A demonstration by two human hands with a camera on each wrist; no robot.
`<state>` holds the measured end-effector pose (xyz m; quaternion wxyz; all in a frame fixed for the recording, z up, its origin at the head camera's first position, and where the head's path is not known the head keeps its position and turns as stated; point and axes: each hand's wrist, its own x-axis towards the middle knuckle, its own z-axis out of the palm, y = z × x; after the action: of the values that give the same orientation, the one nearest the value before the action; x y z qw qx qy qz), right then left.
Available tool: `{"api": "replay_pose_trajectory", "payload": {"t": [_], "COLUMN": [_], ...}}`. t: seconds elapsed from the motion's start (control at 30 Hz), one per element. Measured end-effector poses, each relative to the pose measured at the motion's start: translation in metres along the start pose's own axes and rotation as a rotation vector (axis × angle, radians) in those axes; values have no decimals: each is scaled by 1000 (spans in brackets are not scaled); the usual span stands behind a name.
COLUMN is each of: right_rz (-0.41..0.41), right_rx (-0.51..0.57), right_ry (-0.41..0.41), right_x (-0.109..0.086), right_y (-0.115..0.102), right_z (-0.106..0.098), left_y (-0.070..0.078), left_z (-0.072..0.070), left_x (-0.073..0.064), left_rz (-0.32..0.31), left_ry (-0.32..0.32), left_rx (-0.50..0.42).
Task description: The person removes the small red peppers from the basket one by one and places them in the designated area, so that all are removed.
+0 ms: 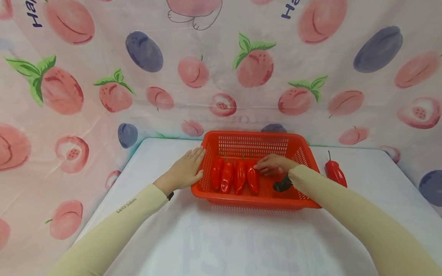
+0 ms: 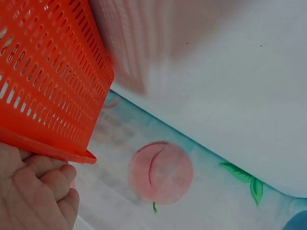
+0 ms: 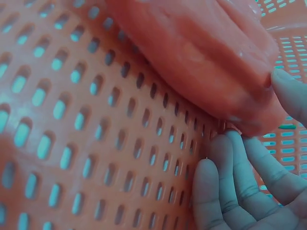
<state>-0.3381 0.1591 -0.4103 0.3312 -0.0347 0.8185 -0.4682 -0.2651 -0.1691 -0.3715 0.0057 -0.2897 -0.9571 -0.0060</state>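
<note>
Several glossy red peppers lie side by side in a red plastic basket [image 1: 253,201]. My right hand [image 1: 271,164] is inside it, at the stem end of the rightmost pepper [image 1: 253,180]. In the right wrist view, this hand's thumb [image 3: 288,93] touches the pepper's side while the index fingertip meets its lower edge, pinching it near the end. The other fingers rest by the perforated basket floor. My left hand [image 1: 185,168] lies with straight fingers against the basket's left rim; in the left wrist view its fingertips are under the rim [image 2: 57,154].
Another red pepper [image 1: 335,173] lies on the white tabletop [image 1: 241,241] just right of the basket, partly behind the right sleeve [image 1: 331,195]. A fruit-printed cloth [image 1: 221,73] hangs behind the table and down its left side.
</note>
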Motion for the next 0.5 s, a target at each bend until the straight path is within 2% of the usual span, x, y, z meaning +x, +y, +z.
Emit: {"api": "replay_pose_trajectory", "payload": {"t": [0.27, 0.5], "right_rz": [-45, -51], "right_rx": [17, 59], "right_ry": [-39, -83], "right_x": [0, 0], "right_y": [1, 2], "right_z": [-4, -5], "left_y": [0, -1], "left_z": [0, 2], "left_x": [-1, 0], "left_rz": [5, 0], "left_ry": [11, 7], "left_rx": [-3, -8]}}
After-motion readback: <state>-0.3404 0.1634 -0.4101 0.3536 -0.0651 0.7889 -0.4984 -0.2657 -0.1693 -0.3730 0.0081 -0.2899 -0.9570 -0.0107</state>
